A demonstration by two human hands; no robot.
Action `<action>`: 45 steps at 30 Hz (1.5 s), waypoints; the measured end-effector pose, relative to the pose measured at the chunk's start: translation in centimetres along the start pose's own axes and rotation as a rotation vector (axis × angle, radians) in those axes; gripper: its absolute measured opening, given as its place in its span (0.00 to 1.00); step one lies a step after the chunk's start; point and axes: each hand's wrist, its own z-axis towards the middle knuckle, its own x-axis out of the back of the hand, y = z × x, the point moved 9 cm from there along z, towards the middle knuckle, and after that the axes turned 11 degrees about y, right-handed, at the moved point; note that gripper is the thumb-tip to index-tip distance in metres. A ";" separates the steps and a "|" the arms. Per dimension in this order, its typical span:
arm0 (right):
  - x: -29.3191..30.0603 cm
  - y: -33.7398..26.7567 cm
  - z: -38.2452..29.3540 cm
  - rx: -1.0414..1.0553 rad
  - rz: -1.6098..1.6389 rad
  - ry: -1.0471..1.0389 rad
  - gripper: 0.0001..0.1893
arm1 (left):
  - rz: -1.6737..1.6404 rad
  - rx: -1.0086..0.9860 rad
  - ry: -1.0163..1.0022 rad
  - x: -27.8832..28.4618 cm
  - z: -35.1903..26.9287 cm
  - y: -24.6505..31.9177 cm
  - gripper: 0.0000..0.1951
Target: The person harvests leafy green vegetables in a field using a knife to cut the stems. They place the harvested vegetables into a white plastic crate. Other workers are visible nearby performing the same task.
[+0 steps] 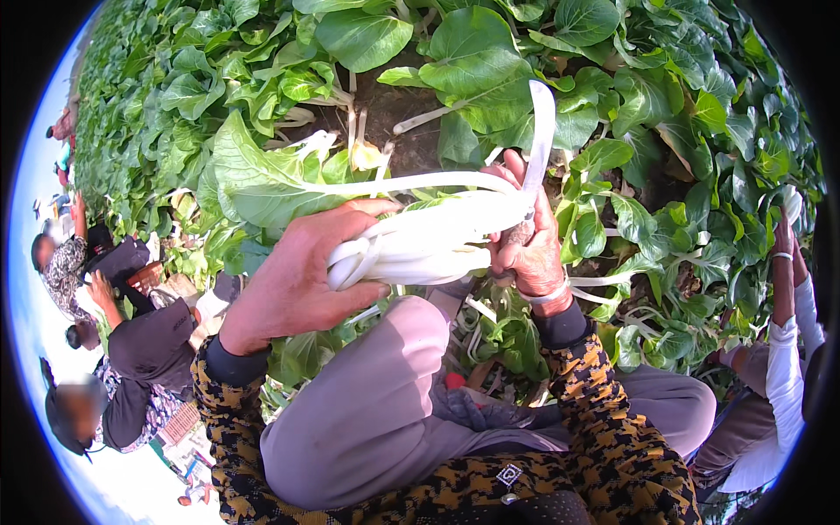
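My left hand (295, 275) is wrapped round the white stalks of a leafy green vegetable head (433, 233), held sideways above my raised knee. At the head's root end, my right hand (531, 246) grips a knife (541, 128) with its curved blade pointing up and away from me. The brownish root base lies against the fingers of that hand, near the lower blade. One long stalk (420, 182) arches along the top of the head, its broad green leaf (262, 177) spreading beyond my left hand. How the fingers sit on the knife handle is partly hidden.
Dense leafy plants (472, 52) grow ahead and on both sides. Loose stalks and leaves (485, 308) lie by my legs. Several people sit or crouch at the left, near a woven basket (178, 423). A person in white sleeves (784, 367) reaches into plants at the right.
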 end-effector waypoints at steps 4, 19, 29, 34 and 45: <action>-1.0 -0.5 0.4 -0.116 0.015 -0.042 0.35 | -0.296 0.277 -0.140 -3.1 -0.8 -2.6 0.28; -5.5 5.5 -1.1 -0.348 0.250 0.057 0.19 | -0.198 0.214 0.176 -3.3 -0.9 -5.0 0.34; -5.7 11.6 6.1 -0.029 -0.913 -0.137 0.15 | 0.802 0.102 0.276 5.3 1.8 -13.0 0.22; -9.2 15.8 10.3 0.413 -1.300 -0.271 0.16 | 1.103 0.274 0.205 5.8 0.6 -19.6 0.30; -10.7 21.7 15.1 -0.097 -1.394 -0.258 0.16 | 1.057 0.096 0.305 5.8 -0.8 -20.2 0.30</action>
